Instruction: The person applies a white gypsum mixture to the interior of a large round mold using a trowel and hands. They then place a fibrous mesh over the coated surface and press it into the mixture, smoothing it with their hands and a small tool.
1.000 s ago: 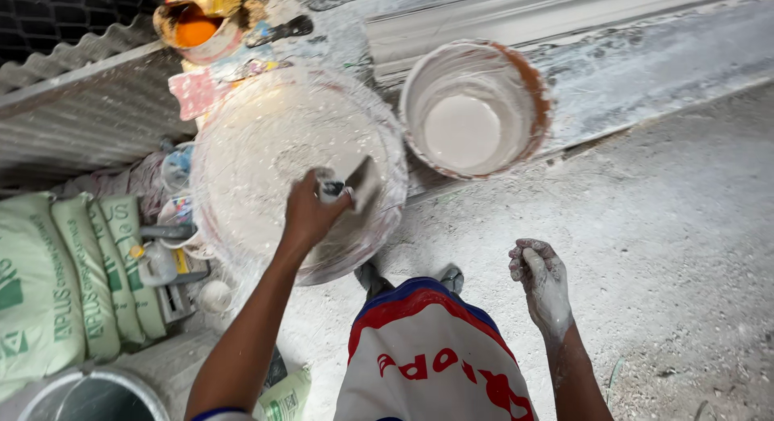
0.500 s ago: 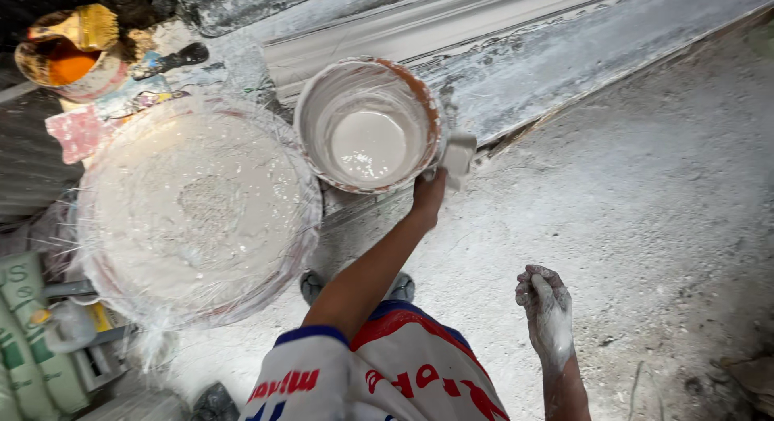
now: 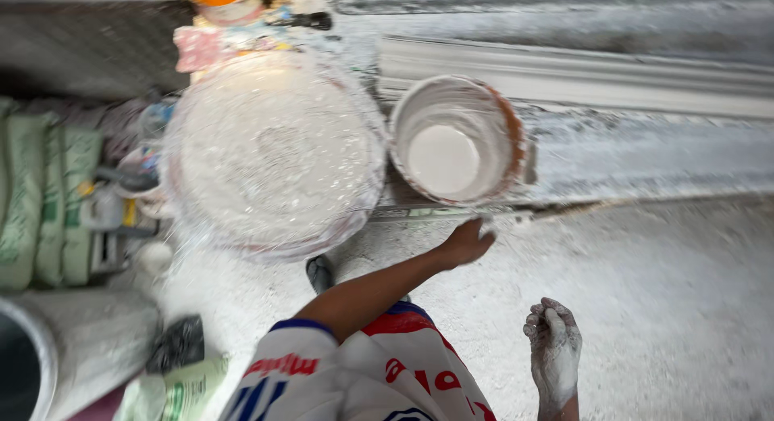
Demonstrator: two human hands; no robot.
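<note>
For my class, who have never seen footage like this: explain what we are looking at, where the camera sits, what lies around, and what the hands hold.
There is no machine here. A person wears a camera on the head, so the one picture looks down over their own shirt at both arms.

The left hand reaches forward, just below a round bucket with white liquid in it. The picture is blurred, so whether that hand grips anything cannot be told. The right hand hangs loose at the side, coated in white powder, fingers curled, holding nothing.

Left of the bucket sits a wide basin of white powdery mix. Behind the bucket lies a long pale moulding. Green sacks are stacked at the far left. The floor is dusted white.
</note>
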